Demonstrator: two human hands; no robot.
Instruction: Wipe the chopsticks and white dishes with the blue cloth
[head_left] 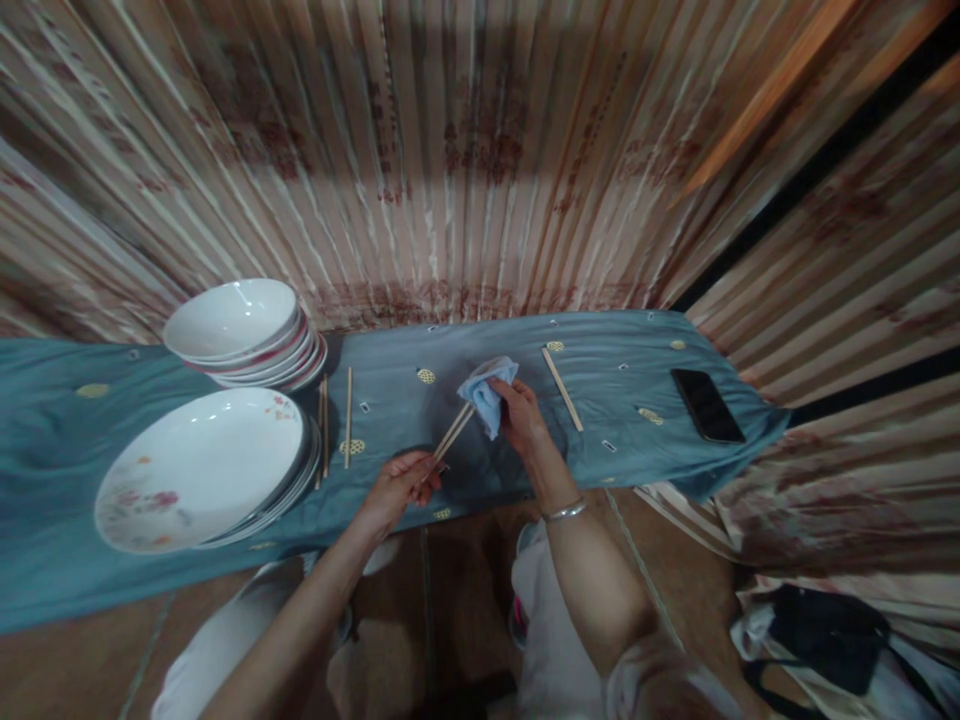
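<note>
My left hand point(405, 483) is closed around the lower end of a pair of wooden chopsticks point(454, 431), held at a slant over the table. Their upper ends run into a light blue cloth point(486, 392), which my right hand point(520, 412) grips, so those tips are hidden. A silver bangle sits on my right wrist. To the right of that hand, a chopstick point(562, 389) lies on the tablecloth. Left of my left hand, more chopsticks point(348, 418) lie lengthwise beside the crockery.
A stack of white bowls point(238, 322) stands at the back left, with a stack of flower-patterned plates point(202, 465) in front. A black phone point(707, 405) lies near the right end of the blue-green tablecloth point(405, 345). Pleated curtains point(480, 200) hang behind. A black bag point(829, 635) is at lower right.
</note>
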